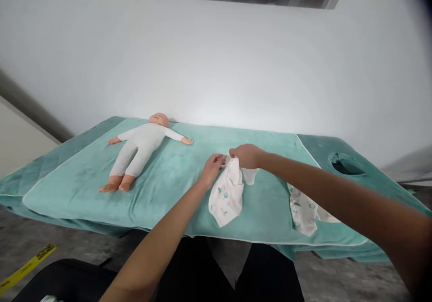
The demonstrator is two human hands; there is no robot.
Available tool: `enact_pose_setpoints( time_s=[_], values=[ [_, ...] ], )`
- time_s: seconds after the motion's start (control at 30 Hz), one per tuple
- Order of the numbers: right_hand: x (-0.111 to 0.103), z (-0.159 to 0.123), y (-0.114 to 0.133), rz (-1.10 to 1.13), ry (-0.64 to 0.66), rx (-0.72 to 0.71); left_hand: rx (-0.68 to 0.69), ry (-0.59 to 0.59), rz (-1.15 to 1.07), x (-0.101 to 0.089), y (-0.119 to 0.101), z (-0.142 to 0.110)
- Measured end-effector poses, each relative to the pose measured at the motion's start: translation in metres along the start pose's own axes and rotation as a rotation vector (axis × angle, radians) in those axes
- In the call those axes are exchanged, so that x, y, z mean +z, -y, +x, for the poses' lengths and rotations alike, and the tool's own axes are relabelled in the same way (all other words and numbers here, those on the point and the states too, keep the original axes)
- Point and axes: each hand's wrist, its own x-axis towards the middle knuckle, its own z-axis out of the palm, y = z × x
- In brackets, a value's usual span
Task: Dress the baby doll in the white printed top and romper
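A white baby garment [227,198] with small green and pink prints hangs bunched over the bed between my hands. My right hand [248,155] is closed on its upper edge. At the garment's upper left edge, the fingers of my left hand [213,167] are bent together in a pinch on the cloth. Some plain white cloth [249,176] shows below my right hand; whether it belongs to the same garment is unclear. To the left lies a baby doll [141,142] on its back, arms spread, in a white bodysuit.
A second printed garment [303,209] lies at the right, partly hidden by my right forearm. The green-covered bed [168,194] stands against a white wall [216,63]. Near its right end is a round opening [346,164]. A black seat [64,279] is at lower left.
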Motion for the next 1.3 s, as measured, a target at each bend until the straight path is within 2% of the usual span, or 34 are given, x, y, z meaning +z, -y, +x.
enact_pose_setpoints(
  time_s=[0.07,0.17,0.27,0.33,0.43,0.5,0.6,0.7,0.77,0.83,0.9,1.1,1.2,1.3],
  values=[
    [-0.015,0.002,0.002,0.023,-0.061,0.057,0.108,0.109,0.052,0.005,-0.03,-0.007],
    [-0.036,0.003,0.005,0.082,-0.162,0.122,0.185,0.135,0.131,0.002,-0.072,-0.015],
    [-0.052,-0.003,0.009,0.181,-0.278,0.137,0.27,0.202,0.335,-0.007,-0.096,-0.019],
    [-0.057,-0.009,0.012,0.237,-0.358,0.109,0.367,0.18,0.576,-0.011,-0.105,-0.021],
    [-0.057,-0.017,0.015,0.281,-0.418,0.007,0.509,0.046,0.97,-0.016,-0.116,-0.026],
    [-0.056,-0.021,0.017,0.293,-0.377,-0.041,0.583,-0.016,1.218,-0.021,-0.126,-0.029],
    [-0.06,-0.029,0.021,0.361,-0.238,-0.018,0.758,-0.016,1.54,-0.029,-0.147,-0.032],
    [-0.074,-0.035,0.03,0.571,-0.102,-0.153,0.976,0.031,1.728,-0.031,-0.174,-0.036],
    [-0.084,-0.037,0.036,0.73,-0.081,-0.246,1.045,0.064,1.778,-0.029,-0.193,-0.039],
    [-0.092,-0.037,0.04,0.853,-0.117,-0.219,1.036,0.083,1.773,-0.027,-0.211,-0.042],
    [-0.098,-0.034,0.041,0.933,-0.169,-0.147,0.97,0.093,1.723,-0.028,-0.227,-0.042],
    [-0.121,-0.03,0.029,0.903,-0.386,0.023,0.604,0.182,1.409,-0.047,-0.268,-0.038],
    [-0.14,-0.036,0.025,0.892,-0.428,0.007,0.456,0.262,1.184,-0.051,-0.287,-0.042],
    [-0.157,-0.042,0.02,0.817,-0.434,-0.041,0.401,0.371,1.094,-0.049,-0.301,-0.047]
  ],
)
